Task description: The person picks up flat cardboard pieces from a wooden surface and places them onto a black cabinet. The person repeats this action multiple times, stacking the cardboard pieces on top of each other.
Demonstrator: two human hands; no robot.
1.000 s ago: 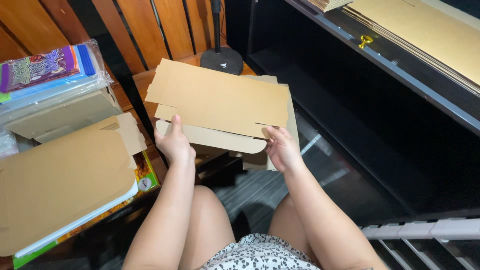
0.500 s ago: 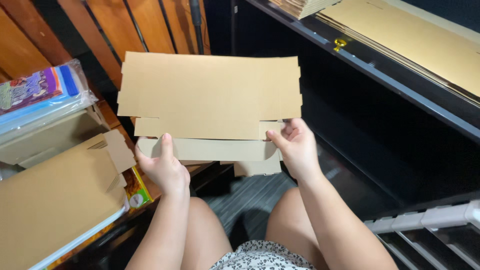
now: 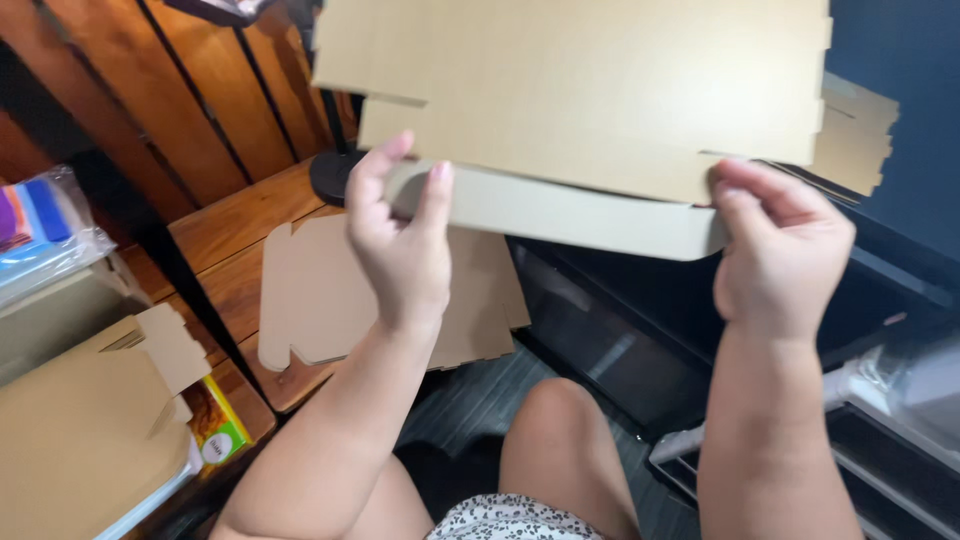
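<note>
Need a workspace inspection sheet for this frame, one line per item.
Surface: wooden slat table, partly covered.
Job's things: flat die-cut cardboard blank, raised up, lower flap bent toward the camera.
Clutter: second cardboard blank lying flat on the table; cardboard stack lower left; plastic-wrapped colourful pack.
Hands: left hand and right hand each pinch the lower flap.
Cables: nothing seen.
Surroundings: black round stand base; dark shelving on the right.

The single head-worn camera looks steeply down and forward from close above the flat cardboard box blank (image 3: 580, 90), which fills the upper frame, the person's knees below it.
</note>
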